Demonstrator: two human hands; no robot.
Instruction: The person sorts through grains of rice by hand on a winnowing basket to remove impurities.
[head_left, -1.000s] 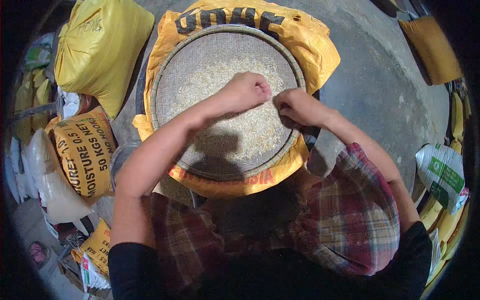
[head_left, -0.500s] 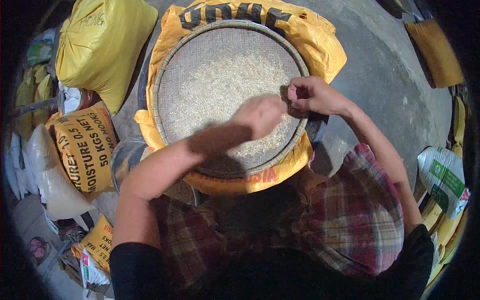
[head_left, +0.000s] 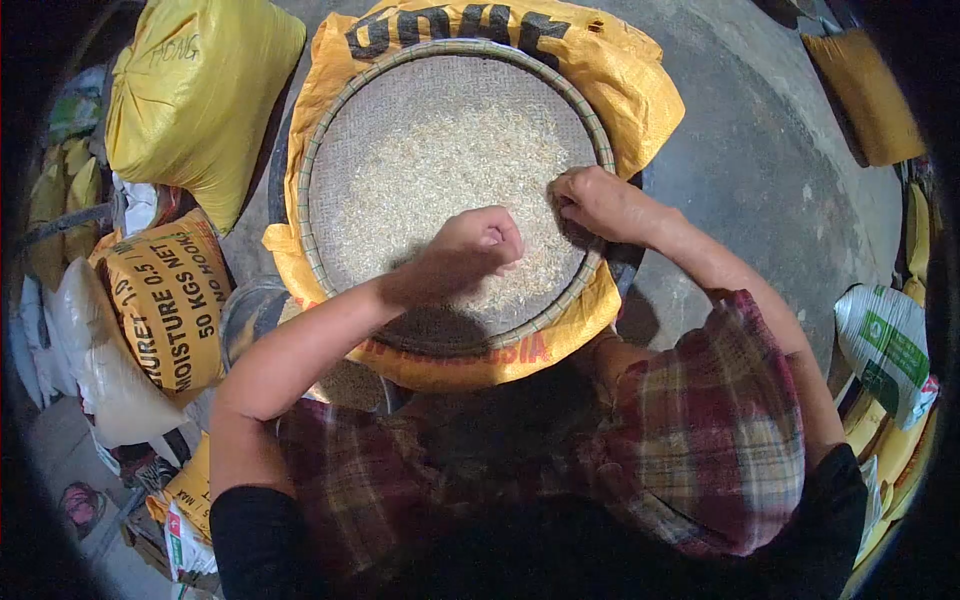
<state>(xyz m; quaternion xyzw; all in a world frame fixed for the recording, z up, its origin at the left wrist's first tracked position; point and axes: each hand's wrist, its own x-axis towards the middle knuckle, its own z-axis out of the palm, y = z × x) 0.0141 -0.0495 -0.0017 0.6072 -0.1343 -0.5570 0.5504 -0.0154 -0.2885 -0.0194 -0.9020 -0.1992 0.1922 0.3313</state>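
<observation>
A round woven tray [head_left: 452, 48] with a bamboo rim lies on an orange printed sack [head_left: 640, 110]. Pale grains [head_left: 440, 160] are spread over its middle. Above the grains, toward the lower centre, my left hand [head_left: 480, 240] is curled closed; anything inside its fingers is hidden. My right hand [head_left: 605, 203] is at the right rim, fingers bent down and pressed together over the edge of the grains. What those fingertips hold, if anything, is too small to see.
A full yellow sack [head_left: 200, 90] stands at the upper left. Below it are a printed orange sack [head_left: 165, 300], a clear bag [head_left: 115, 370] and a bucket [head_left: 250, 320]. At the right lie a green-and-white bag [head_left: 885, 345] and a brown object [head_left: 865, 95].
My left hand has moved left, away from my right hand, and its fingers are curled. My right hand has turned downward and shifted slightly left over the tray's rim.
</observation>
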